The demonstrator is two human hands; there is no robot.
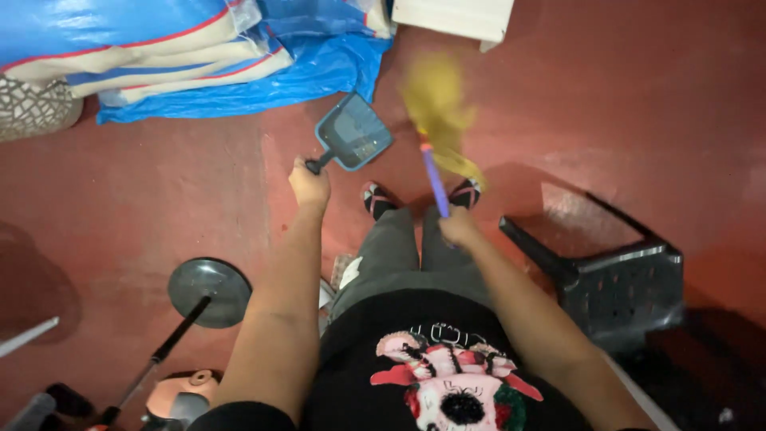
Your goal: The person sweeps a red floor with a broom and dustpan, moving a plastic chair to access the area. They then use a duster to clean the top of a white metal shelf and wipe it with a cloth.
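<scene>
The left hand [309, 185] is closed around the handle of a blue dustpan [355, 132], which is held low over the red floor [159, 199]. The right hand [459, 229] is clamped on the purple handle of a broom [437, 120], whose yellow bristles are blurred just to the right of the dustpan. Two feet in dark sandals are seen below the dustpan. A blue tarp [319, 64] is bunched beyond the dustpan, toward the upper left. A black plastic chair [622, 287] is tipped on the floor to the right. A round dark stand base [209, 291] lies to the lower left.
</scene>
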